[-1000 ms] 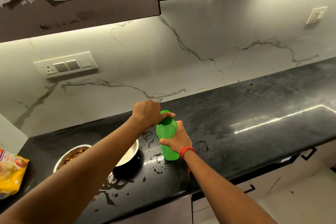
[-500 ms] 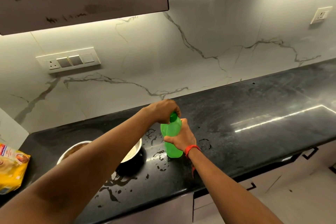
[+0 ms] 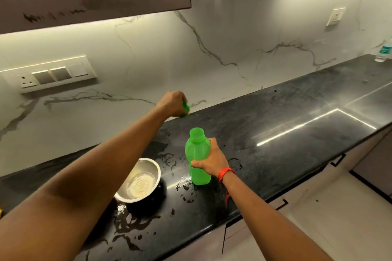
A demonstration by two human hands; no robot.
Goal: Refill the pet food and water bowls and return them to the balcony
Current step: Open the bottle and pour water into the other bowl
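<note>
- One view, head cam, looking down at a black counter [image 3: 286, 116] under a marble wall [image 3: 233, 34].
- L hand [image 3: 172, 103]: raised over the counter's back edge, close to the wall. Fingers are curled round a green cap [image 3: 185, 110], and only part of the cap shows past the knuckles.
- R hand [image 3: 212, 160]: wrapped round the middle of a green bottle [image 3: 198, 150], thumb on the near side. Red thread [image 3: 226, 174] on the wrist.
- Bottle stands upright on the counter w/ its mouth uncovered. Cap is well apart from it, up & to the left.
- Steel bowl [image 3: 140, 180] sits on the counter just left of the bottle, not touching it. L forearm covers part of its rim. Inside looks shiny & wet, but can't tell how much water it holds.
- Counter is wet: spills [image 3: 131, 224] lie as puddles & drops round the bowl and btwn bowl & bottle base.
- Switch panel [image 3: 48, 74] on the wall at left, socket [image 3: 336, 16] at far right.
- Clear bottle [image 3: 385, 51] at the counter's far right end, well apart from the rest.
</note>
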